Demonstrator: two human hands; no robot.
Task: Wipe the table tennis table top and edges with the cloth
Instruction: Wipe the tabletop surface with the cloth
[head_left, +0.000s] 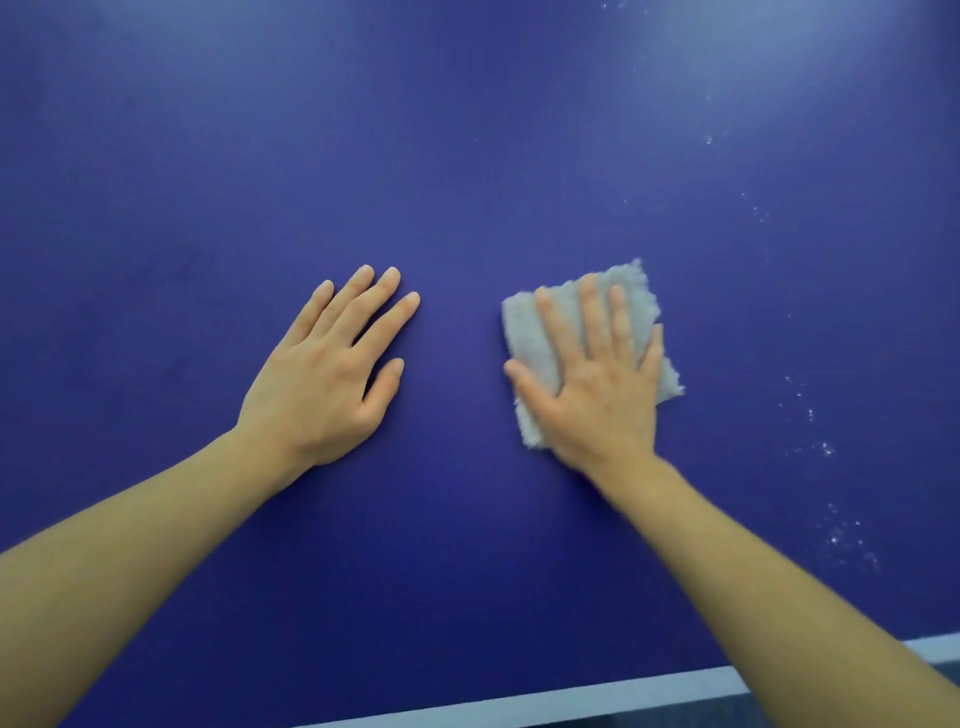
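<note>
White specks (826, 449) scattered in trail, far right.

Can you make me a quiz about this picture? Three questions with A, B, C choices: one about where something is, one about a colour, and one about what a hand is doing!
1. Where is the cloth?
A. Under the right hand
B. On the floor
C. Hanging off the edge

2. What colour is the table?
A. Green
B. Blue
C. Red

3. How is the left hand?
A. Making a fist
B. Holding a ball
C. Flat, with its fingers straight

Answers:
1 A: the right hand lies on the cloth, fingers spread over it.
2 B: the top is dark blue, with a white line along the near edge.
3 C: it rests open on the bare table and holds nothing.
</note>
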